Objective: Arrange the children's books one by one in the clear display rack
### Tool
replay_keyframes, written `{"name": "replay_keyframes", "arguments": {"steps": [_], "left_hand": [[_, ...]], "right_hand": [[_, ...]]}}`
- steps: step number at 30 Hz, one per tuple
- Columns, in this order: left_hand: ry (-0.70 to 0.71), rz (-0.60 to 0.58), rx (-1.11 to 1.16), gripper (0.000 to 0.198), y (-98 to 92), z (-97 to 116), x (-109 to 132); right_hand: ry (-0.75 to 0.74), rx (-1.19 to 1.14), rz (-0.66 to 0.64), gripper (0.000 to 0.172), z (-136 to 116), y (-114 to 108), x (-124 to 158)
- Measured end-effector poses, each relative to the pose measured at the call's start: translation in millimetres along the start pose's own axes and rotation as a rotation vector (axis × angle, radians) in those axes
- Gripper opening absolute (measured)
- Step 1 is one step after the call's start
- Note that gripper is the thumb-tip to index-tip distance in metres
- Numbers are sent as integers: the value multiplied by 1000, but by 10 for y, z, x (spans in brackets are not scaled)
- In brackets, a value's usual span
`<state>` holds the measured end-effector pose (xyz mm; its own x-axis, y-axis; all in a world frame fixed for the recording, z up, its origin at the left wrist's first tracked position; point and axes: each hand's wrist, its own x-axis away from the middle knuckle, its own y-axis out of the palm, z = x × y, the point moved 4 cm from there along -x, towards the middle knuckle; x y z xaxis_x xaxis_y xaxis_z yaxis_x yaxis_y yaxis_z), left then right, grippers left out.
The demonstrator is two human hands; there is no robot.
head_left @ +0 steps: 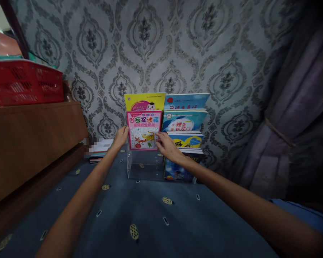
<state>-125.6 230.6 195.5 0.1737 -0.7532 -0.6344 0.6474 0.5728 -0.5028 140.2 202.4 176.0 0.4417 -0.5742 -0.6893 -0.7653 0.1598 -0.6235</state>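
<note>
A pink picture book with a fox and a tiger on its cover stands upright in the left column of a clear acrylic book rack. My left hand is closed on the book's left edge, with some fingers hidden. At its right edge, my right hand grips with thumb and fingers. Just behind rises a yellow book, its lower part covered. The right column holds two light-blue books, one higher and one lower, a yellow-and-blue book and a dark blue book.
Several books and papers lie stacked left of the rack on the dark blue patterned cloth. A red plastic basket sits on a brown wooden cabinet at left. Patterned wallpaper is behind, and a grey-purple curtain hangs at right.
</note>
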Motion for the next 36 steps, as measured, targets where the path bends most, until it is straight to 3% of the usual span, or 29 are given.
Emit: {"name": "replay_keyframes", "arguments": {"steps": [16,36], "left_hand": [[80,0,40,27,-88,132,211],[141,-58,45,25,-60,116,357]], "right_hand": [[-18,30,7,49,-20,-20,73],[4,32,-13,49,-69,14,167]]}}
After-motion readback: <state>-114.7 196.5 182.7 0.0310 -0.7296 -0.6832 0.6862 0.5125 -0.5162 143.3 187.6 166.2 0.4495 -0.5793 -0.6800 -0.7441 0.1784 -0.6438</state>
